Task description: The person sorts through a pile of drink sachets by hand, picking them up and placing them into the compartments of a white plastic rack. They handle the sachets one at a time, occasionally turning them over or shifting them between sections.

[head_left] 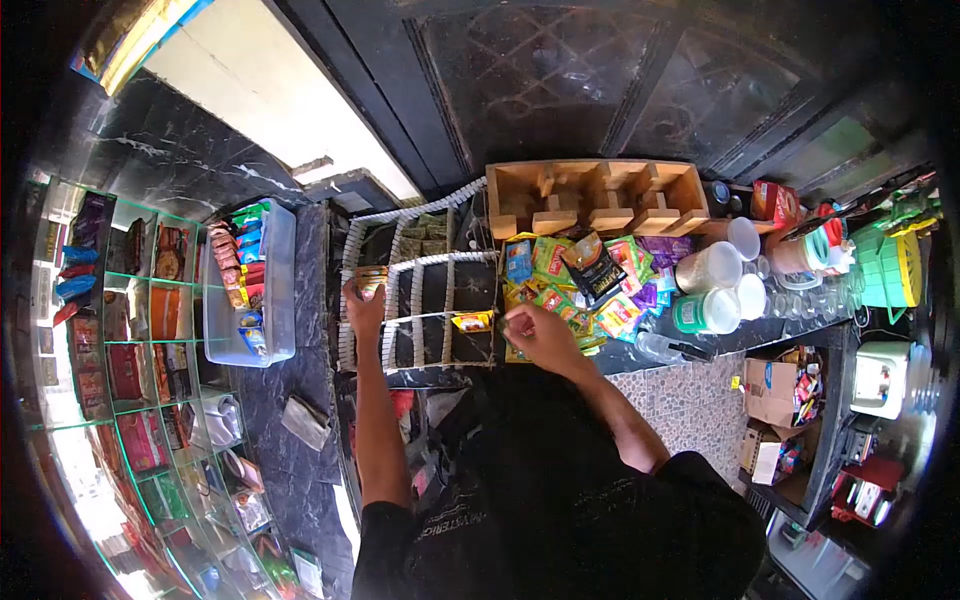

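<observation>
My left hand (pixel 365 308) is closed around a small stack of sachets (pixel 372 279) at the left part of a white rope-wrapped rack (pixel 404 300). A yellow-orange sachet (pixel 473 321) lies in the rack's right part, against a crossbar. Just right of it is my right hand (pixel 542 338), its fingers curled together; whatever they may hold is too small to make out. Beside and beyond this hand a heap of colourful sachets (pixel 548 262) covers the counter, with a black packet (pixel 592 272) on top. Green-grey sachets (pixel 424 236) sit in the rack's far compartments.
A wooden divided box (pixel 597 197) stands behind the heap. Plastic jars (pixel 708 268) crowd the counter to the right. On the left are a clear tub (pixel 284 280) of packets and glass shelves (pixel 125 340) with goods. Cardboard boxes (pixel 770 390) sit low at the right.
</observation>
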A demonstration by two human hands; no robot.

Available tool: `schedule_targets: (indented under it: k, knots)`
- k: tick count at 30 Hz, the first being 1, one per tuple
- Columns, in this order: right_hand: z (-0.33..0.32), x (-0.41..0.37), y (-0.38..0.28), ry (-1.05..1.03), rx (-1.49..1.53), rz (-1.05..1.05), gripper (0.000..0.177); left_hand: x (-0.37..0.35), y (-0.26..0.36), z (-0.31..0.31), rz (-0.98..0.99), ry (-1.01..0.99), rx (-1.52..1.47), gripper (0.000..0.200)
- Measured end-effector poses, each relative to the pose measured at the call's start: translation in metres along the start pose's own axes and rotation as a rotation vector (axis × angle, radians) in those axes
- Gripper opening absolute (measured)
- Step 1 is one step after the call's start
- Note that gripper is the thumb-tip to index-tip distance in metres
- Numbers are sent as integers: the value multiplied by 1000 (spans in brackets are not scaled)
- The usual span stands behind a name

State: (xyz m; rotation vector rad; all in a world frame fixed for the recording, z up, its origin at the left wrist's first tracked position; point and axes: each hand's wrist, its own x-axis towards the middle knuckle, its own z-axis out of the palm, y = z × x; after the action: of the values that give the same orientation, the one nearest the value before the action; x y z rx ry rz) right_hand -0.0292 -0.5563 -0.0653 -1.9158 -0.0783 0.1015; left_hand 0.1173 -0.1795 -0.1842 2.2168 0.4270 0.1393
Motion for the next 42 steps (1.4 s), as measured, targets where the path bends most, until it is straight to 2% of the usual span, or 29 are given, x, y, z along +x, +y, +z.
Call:
schedule_targets:
  k: [1,2,3,5,6,7,8,9,11,13,16,17,18,19,21,22,25,32,34,41,42]
  knots:
    - [-5,-2,5,41,-107,88,25,-8,5,0,120,55,38,71]
    - [-10,-3,10,107,-263,130,31,-22,10,4,229,140,35,54]
    - [-13,-2,21,108,-265,133,31,-39,29,5,229,137,34,54]
    - [-20,1,44,354,-316,281,33,-73,75,4,213,211,71,48]
    - [-27,4,47,355,-320,281,33,-88,96,5,141,194,18,47]
    - [-34,8,49,328,-360,413,33,-97,100,11,141,193,15,47]
    - [-40,12,51,300,-399,543,35,-106,104,15,204,204,-39,46]
    - [-43,14,56,302,-403,539,35,-114,106,17,268,217,-94,45]
    - [-46,18,71,349,-422,645,46,-129,112,21,305,173,-74,43]
    - [-52,19,69,406,-460,629,42,-143,123,24,197,62,-263,42]
    - [-65,18,52,515,-457,578,45,-154,130,20,161,28,-249,40]
    - [-68,16,48,567,-420,538,52,-157,131,19,124,0,-283,39]
    - [-68,16,55,661,-537,391,77,-158,130,18,126,-3,-285,39]
    - [-68,15,62,665,-539,392,77,-158,129,16,139,-4,-268,39]
    - [-71,14,69,765,-837,297,93,-159,130,15,157,-6,-256,38]
    - [-72,13,70,770,-839,297,93,-160,131,14,129,-10,-259,39]
    - [-75,17,68,676,-819,445,99,-161,134,14,114,-15,-269,39]
    - [-81,16,64,742,-803,495,88,-161,131,16,120,-48,-296,40]
    - [-87,15,74,655,-578,502,87,-162,130,17,133,-50,-297,40]
    - [-87,6,89,665,-407,410,87,-163,128,19,151,-116,-346,38]
    - [-87,5,91,674,-359,430,81,-164,128,19,148,-132,-367,38]
